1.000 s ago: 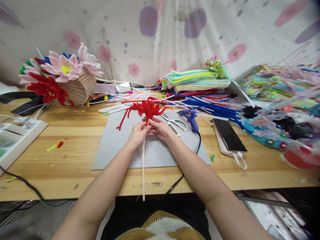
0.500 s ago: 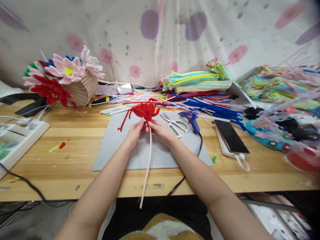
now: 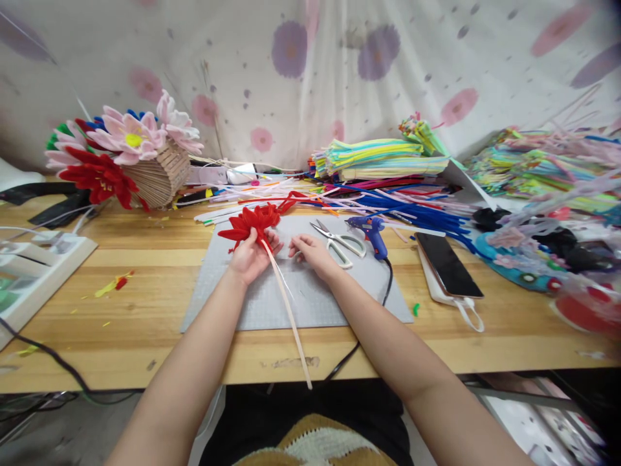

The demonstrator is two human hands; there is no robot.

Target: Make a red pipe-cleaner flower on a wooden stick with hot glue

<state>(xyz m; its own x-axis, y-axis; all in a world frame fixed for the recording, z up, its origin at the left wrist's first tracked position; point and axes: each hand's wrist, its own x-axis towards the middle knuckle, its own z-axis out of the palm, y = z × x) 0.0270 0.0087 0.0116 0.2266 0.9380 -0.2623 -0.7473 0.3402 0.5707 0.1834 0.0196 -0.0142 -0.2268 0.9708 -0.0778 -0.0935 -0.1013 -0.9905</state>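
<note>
My left hand (image 3: 252,259) is closed round the base of a red pipe-cleaner flower (image 3: 247,223), whose fuzzy petals spread above the fingers. From the flower a pale stick stem (image 3: 288,307) slants down past the table's front edge. A thin wire (image 3: 284,278) hangs beside the stem. A short way to the right, my right hand (image 3: 310,252) is apart from the flower, with its fingers loosely curled and nothing visible in them. Both hands are over a grey mat (image 3: 320,304). Scissors (image 3: 339,243) and a blue glue gun (image 3: 371,234) lie right of my right hand.
Loose pipe cleaners (image 3: 417,210) and bundled ones (image 3: 383,158) line the back. A basket-like holder (image 3: 162,175) with finished flowers lies at left, near a power strip (image 3: 43,272). At right are a phone (image 3: 449,265) and a blue decorated piece (image 3: 509,262). A black cord (image 3: 388,285) crosses the mat.
My right hand has let go of the flower and moved slightly right. My left hand has tilted the flower to the left, so the stem's lower end has swung right.
</note>
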